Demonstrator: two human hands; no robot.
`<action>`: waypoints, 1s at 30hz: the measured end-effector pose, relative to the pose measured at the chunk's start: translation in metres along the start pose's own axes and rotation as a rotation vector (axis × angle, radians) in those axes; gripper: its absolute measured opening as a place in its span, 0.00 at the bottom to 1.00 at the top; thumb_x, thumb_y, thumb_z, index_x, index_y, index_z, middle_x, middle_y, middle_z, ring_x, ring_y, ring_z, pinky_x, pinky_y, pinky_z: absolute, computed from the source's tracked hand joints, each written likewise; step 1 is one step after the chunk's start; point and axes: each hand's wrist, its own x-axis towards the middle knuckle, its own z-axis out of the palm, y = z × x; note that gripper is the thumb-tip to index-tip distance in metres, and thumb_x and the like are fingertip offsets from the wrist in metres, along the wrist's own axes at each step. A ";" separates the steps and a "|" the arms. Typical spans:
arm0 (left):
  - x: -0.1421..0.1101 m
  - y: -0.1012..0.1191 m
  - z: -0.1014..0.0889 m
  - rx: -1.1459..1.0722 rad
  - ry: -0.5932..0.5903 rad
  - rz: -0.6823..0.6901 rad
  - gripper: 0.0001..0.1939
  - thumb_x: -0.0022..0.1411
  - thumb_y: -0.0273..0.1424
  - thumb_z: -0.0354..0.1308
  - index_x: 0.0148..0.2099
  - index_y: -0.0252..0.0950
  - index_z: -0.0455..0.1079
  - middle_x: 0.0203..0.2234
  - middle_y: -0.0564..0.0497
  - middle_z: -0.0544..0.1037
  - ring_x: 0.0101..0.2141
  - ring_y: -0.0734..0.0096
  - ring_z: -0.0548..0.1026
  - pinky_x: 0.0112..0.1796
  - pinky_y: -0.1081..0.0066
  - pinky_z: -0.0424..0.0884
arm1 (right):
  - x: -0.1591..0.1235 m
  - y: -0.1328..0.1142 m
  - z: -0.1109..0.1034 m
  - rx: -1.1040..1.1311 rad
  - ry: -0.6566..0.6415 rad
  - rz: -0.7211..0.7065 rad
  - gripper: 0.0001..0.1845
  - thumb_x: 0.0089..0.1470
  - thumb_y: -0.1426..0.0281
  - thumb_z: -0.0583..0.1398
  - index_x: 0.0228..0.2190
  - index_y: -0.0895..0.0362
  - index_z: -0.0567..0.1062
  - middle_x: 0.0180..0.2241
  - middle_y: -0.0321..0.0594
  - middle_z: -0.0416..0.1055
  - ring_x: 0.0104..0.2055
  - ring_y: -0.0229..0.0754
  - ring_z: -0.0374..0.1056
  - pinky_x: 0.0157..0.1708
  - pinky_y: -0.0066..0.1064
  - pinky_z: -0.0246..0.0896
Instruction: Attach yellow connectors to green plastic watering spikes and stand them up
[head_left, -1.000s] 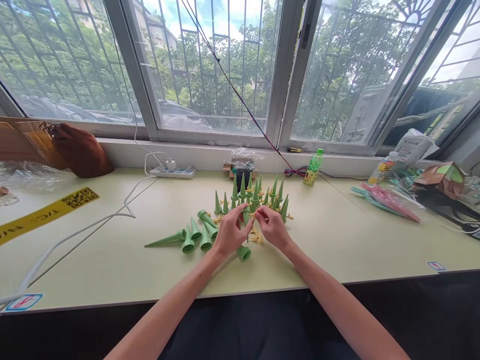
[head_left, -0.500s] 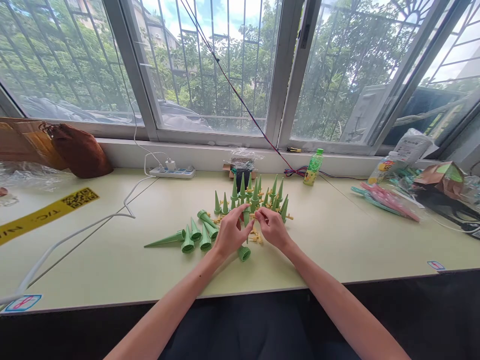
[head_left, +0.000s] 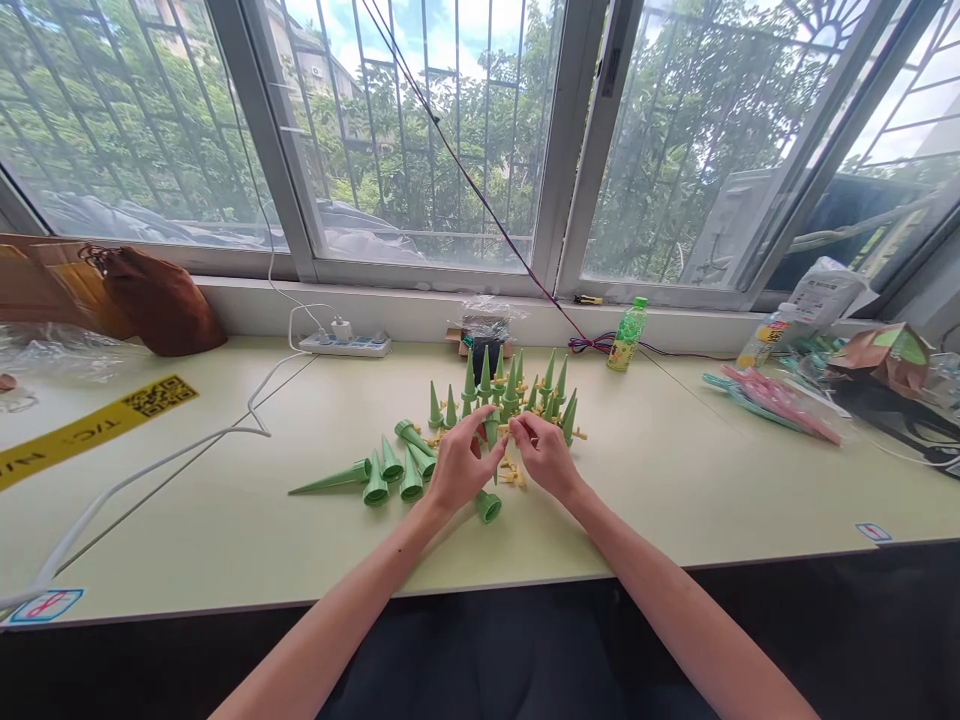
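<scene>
My left hand point(head_left: 463, 458) is closed around a green plastic plant watering spike point(head_left: 492, 432), its pointed tip downward. My right hand point(head_left: 544, 450) pinches a small yellow plastic valve point(head_left: 505, 430) close beside the spike's upper end; the fingers partly cover it. Beyond both hands several green spikes point(head_left: 511, 385) stand point up, many with yellow valves at their sides. Loose green spikes point(head_left: 376, 485) lie or stand left of my left hand. One more green spike point(head_left: 489, 507) lies below my hands, its open threaded end toward me. Loose yellow valves point(head_left: 514, 474) rest between my hands.
A white power strip point(head_left: 346, 344) and a white cable point(head_left: 255, 420) lie to the left. Near the window stand a green bottle point(head_left: 627, 335) and a small dark box point(head_left: 484, 345). Pink and green bagged items point(head_left: 780, 400) sit right. A brown pouch point(head_left: 161, 300) stands far left.
Both hands stay almost in place. The spike and the yellow valve have shifted only very slightly between my fingers.
</scene>
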 end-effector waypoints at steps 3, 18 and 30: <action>0.001 0.000 0.000 -0.011 0.008 -0.005 0.22 0.60 0.37 0.57 0.55 0.37 0.65 0.27 0.54 0.69 0.17 0.81 0.59 0.22 0.76 0.62 | 0.000 -0.002 0.000 0.011 -0.008 -0.019 0.16 0.63 0.60 0.51 0.29 0.56 0.67 0.25 0.36 0.65 0.25 0.36 0.57 0.26 0.27 0.52; 0.000 -0.003 0.000 0.024 -0.016 0.026 0.21 0.59 0.35 0.58 0.55 0.38 0.66 0.30 0.53 0.72 0.18 0.81 0.61 0.24 0.75 0.65 | 0.000 0.002 -0.002 -0.022 -0.021 -0.024 0.17 0.63 0.61 0.51 0.25 0.56 0.65 0.23 0.34 0.60 0.24 0.36 0.54 0.23 0.27 0.48; 0.000 -0.001 0.000 0.020 -0.012 0.025 0.21 0.60 0.36 0.58 0.55 0.38 0.66 0.30 0.53 0.72 0.18 0.82 0.60 0.23 0.76 0.64 | 0.000 0.002 -0.002 0.005 -0.018 -0.002 0.18 0.62 0.61 0.51 0.24 0.56 0.64 0.21 0.33 0.59 0.23 0.35 0.52 0.23 0.27 0.48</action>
